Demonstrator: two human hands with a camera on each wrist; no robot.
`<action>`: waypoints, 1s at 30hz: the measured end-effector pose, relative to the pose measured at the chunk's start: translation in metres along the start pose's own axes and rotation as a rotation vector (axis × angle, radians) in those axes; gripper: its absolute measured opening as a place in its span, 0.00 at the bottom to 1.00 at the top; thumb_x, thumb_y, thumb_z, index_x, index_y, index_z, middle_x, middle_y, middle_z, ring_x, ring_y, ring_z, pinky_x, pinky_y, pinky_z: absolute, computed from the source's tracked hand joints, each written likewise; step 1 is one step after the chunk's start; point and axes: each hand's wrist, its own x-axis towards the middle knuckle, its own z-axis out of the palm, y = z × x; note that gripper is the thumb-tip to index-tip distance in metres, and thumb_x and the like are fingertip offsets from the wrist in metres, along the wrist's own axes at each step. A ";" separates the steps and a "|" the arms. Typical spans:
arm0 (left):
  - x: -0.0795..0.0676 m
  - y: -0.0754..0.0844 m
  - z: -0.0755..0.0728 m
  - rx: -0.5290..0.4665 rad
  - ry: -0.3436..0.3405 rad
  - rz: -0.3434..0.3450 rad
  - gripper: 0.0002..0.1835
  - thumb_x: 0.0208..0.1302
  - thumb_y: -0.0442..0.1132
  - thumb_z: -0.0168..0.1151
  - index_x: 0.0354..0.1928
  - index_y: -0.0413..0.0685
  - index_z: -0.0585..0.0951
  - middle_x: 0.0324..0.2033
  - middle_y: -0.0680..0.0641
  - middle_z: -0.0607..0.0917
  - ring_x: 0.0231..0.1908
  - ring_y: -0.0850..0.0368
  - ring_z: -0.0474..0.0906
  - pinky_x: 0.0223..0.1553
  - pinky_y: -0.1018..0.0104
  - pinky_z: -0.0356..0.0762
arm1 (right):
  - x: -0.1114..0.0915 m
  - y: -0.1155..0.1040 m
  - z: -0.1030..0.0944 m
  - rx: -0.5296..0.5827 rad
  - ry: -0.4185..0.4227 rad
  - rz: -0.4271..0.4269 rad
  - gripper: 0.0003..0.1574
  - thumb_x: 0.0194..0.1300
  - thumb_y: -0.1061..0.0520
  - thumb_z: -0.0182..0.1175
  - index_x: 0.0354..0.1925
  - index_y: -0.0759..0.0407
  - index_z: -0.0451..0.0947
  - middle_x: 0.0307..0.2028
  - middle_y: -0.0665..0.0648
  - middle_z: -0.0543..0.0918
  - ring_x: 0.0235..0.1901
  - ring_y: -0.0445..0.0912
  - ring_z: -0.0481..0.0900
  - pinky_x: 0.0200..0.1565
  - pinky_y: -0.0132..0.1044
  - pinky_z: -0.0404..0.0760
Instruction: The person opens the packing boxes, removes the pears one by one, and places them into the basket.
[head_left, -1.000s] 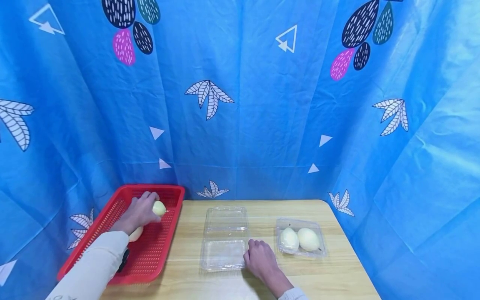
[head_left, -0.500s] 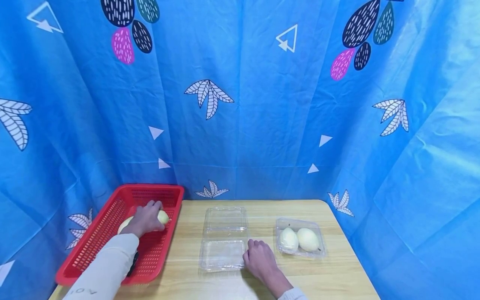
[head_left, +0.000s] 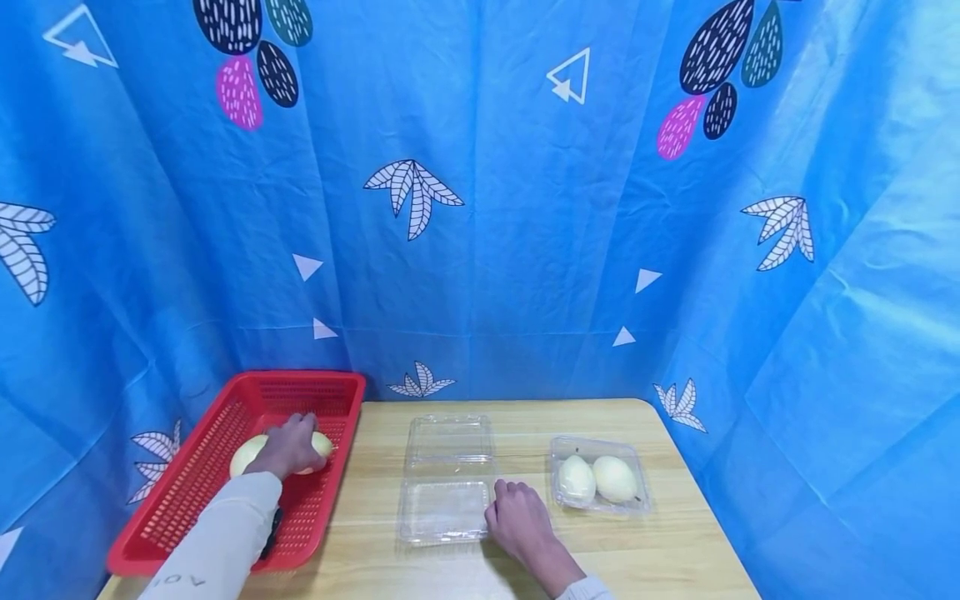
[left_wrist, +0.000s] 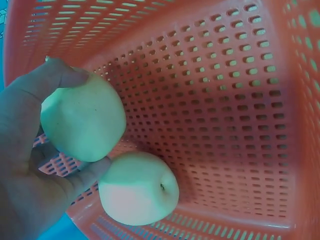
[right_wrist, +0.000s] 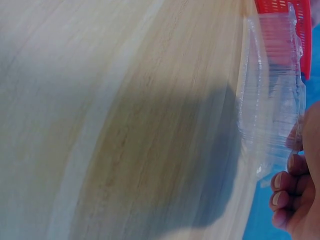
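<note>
Inside the red basket [head_left: 294,546], my left hand [head_left: 291,446] grips a pale yellow pear [left_wrist: 85,120], thumb over its top and fingers beneath. A second pear [left_wrist: 137,192] lies against it on the basket floor, its stem hollow showing in the left wrist view. At the middle of the table an unfolded clear plastic clamshell box [head_left: 446,510] lies with nothing in it, its lid flat toward the back. My right hand [head_left: 522,521] pinches that box's right edge, thumb behind the thin plastic and the other fingers curled.
To the right stands another clear plastic box [head_left: 600,442] with two pears [head_left: 615,479] in it. A blue patterned curtain [head_left: 480,250] closes in the back and both sides of the wooden table [head_left: 675,550].
My left hand has lowered a pear toward the basket floor, coming down and slightly right. The other pear now shows left of the hand. My right hand and the unfolded box have stayed put.
</note>
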 end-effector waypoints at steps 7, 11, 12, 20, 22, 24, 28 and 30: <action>-0.006 0.002 0.002 -0.008 0.002 0.014 0.45 0.40 0.40 0.82 0.61 0.28 0.72 0.49 0.30 0.77 0.47 0.30 0.76 0.51 0.28 0.79 | 0.000 -0.001 0.000 -0.008 -0.001 -0.004 0.12 0.63 0.56 0.62 0.26 0.54 0.70 0.18 0.49 0.69 0.20 0.42 0.65 0.27 0.34 0.74; -0.009 0.005 0.002 -0.014 -0.001 0.038 0.42 0.43 0.39 0.80 0.59 0.25 0.71 0.48 0.29 0.77 0.46 0.31 0.76 0.53 0.27 0.77 | 0.001 -0.001 -0.001 -0.013 -0.010 -0.001 0.12 0.63 0.56 0.62 0.26 0.54 0.70 0.18 0.49 0.69 0.20 0.42 0.65 0.27 0.34 0.73; -0.009 0.005 0.001 -0.014 -0.003 0.042 0.42 0.44 0.39 0.80 0.59 0.25 0.71 0.48 0.29 0.76 0.47 0.31 0.76 0.53 0.27 0.77 | 0.002 -0.001 -0.001 -0.012 -0.014 0.000 0.12 0.64 0.56 0.62 0.26 0.54 0.70 0.18 0.49 0.69 0.20 0.42 0.64 0.27 0.34 0.73; -0.009 0.007 -0.002 -0.037 -0.047 0.022 0.44 0.48 0.38 0.79 0.65 0.25 0.69 0.55 0.26 0.76 0.52 0.27 0.75 0.55 0.29 0.79 | 0.002 -0.001 0.000 -0.005 -0.030 0.008 0.12 0.64 0.55 0.61 0.26 0.54 0.70 0.19 0.49 0.70 0.21 0.42 0.64 0.28 0.34 0.73; -0.008 0.008 -0.003 -0.041 -0.040 0.029 0.44 0.48 0.38 0.79 0.65 0.26 0.69 0.55 0.26 0.77 0.53 0.27 0.75 0.56 0.30 0.79 | 0.002 -0.002 0.000 -0.001 -0.024 0.010 0.12 0.64 0.55 0.62 0.26 0.54 0.69 0.19 0.49 0.70 0.21 0.42 0.64 0.28 0.34 0.73; -0.007 0.009 -0.003 -0.042 -0.033 0.036 0.43 0.49 0.37 0.78 0.66 0.26 0.69 0.56 0.26 0.77 0.55 0.27 0.75 0.57 0.30 0.78 | 0.002 -0.002 0.000 0.001 -0.026 0.011 0.12 0.64 0.55 0.61 0.26 0.54 0.69 0.19 0.49 0.70 0.21 0.42 0.64 0.28 0.34 0.73; -0.006 0.011 -0.003 -0.040 -0.017 0.043 0.45 0.50 0.37 0.77 0.68 0.26 0.68 0.57 0.25 0.77 0.56 0.26 0.74 0.58 0.30 0.77 | 0.002 -0.003 -0.001 0.004 -0.033 0.008 0.12 0.64 0.55 0.61 0.26 0.54 0.69 0.19 0.49 0.69 0.21 0.42 0.63 0.27 0.33 0.71; -0.006 0.012 -0.002 -0.044 -0.002 0.046 0.45 0.50 0.37 0.78 0.69 0.27 0.68 0.58 0.25 0.76 0.56 0.26 0.73 0.57 0.29 0.78 | 0.001 -0.003 -0.001 0.003 -0.033 0.007 0.12 0.64 0.55 0.61 0.26 0.54 0.69 0.19 0.49 0.69 0.21 0.42 0.63 0.27 0.33 0.71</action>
